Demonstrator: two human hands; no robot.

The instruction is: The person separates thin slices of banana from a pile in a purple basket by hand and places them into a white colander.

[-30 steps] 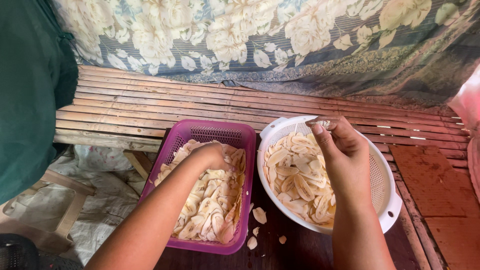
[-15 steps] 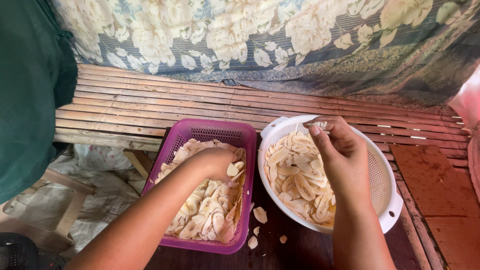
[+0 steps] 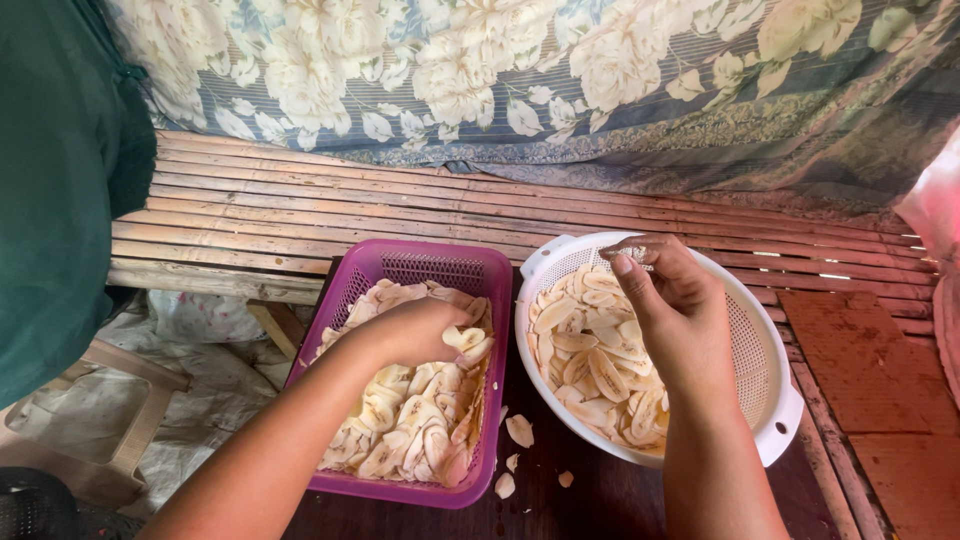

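Observation:
A purple plastic basket (image 3: 400, 262) holds a heap of pale banana slices (image 3: 405, 435). My left hand (image 3: 415, 330) is down in it, fingers closed around a few slices. To the right stands a white round colander (image 3: 765, 370) with more banana slices (image 3: 590, 365) piled in its left half. My right hand (image 3: 672, 300) hovers over the colander's far rim, thumb and fingers pinched on something small that I cannot make out.
Both containers rest on a dark wet tabletop (image 3: 580, 500) with a few stray slices (image 3: 520, 432) between them. A slatted wooden bench (image 3: 300, 205) runs behind, under a floral cloth (image 3: 560, 80). A green fabric (image 3: 60, 190) hangs at left.
My left hand has slid slightly toward the basket's right side and closed on slices. My right hand stays over the colander, barely moved.

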